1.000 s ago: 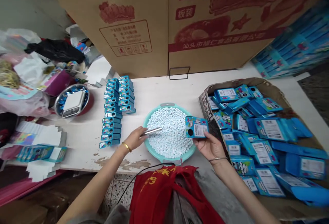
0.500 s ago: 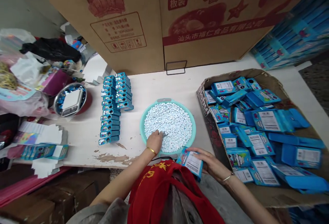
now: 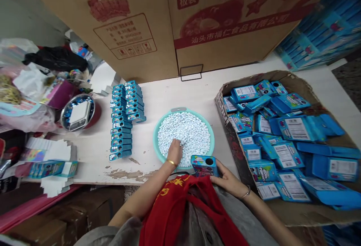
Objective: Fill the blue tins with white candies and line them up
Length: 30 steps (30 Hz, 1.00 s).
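Note:
A teal basin (image 3: 155, 137) full of small white pellets (image 3: 188, 131) stands on the white table near its front edge. My left hand (image 3: 175, 150) is down in the pellets with its fingers curled; the thin metal tube it carried is hidden under it. My right hand (image 3: 227, 180) grips a small blue box (image 3: 203, 165) just in front of the basin, at the table's edge above my red apron. The box lies flat with a round black hole on its upper face.
Two rows of filled blue boxes (image 3: 124, 118) lie left of the basin. A cardboard tray (image 3: 282, 74) heaped with blue boxes sits on the right. Large cartons (image 3: 135, 31) wall off the back. A metal bowl (image 3: 77, 113) and flat white carton blanks (image 3: 53, 152) crowd the left.
My left hand went from the basin's left rim down into the pellets with the tube. My right hand brought the blue box from above the basin down to the table's front edge and laid it flat.

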Motion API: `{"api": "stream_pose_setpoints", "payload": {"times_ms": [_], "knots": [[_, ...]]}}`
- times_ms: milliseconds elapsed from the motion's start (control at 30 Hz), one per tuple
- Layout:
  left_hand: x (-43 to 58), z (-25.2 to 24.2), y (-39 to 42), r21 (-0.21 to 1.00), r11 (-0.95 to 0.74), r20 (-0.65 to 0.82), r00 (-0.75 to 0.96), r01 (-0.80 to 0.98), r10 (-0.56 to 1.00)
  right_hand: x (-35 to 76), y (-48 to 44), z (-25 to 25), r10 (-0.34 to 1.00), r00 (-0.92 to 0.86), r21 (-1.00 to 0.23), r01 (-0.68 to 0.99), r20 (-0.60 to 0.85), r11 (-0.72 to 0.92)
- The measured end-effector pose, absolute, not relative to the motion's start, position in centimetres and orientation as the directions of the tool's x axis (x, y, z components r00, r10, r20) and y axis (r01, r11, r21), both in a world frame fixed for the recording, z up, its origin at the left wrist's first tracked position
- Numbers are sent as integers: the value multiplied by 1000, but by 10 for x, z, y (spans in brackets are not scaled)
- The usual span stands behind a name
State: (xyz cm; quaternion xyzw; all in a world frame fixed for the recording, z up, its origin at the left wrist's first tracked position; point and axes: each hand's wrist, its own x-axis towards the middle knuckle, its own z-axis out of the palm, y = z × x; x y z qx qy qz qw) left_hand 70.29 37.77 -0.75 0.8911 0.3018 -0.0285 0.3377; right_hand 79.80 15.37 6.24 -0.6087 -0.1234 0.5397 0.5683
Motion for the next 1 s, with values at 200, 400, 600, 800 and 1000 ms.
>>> {"api": "stream_pose_setpoints", "payload": {"times_ms": [200, 400, 600, 800, 1000], "knots": [[727, -16, 375, 660, -570, -216, 850, 490, 481, 817, 150, 68, 716, 434, -791, -547, -547, -273], [701, 27, 408, 733, -628, -69, 947, 260, 312, 829, 159, 56, 560, 772, -951, -197, -300, -238], [699, 105, 435, 684, -724, 16, 991, 88, 135, 838, 181, 58, 620, 784, -902, 259, -12, -345], [714, 161, 434, 560, -828, -130, 990, 24, -60, 834, 200, 58, 729, 678, -843, 446, 98, -302], [733, 193, 405, 372, -924, -258, 966, 92, -7, 822, 205, 50, 746, 651, -809, 509, 138, -294]]}}
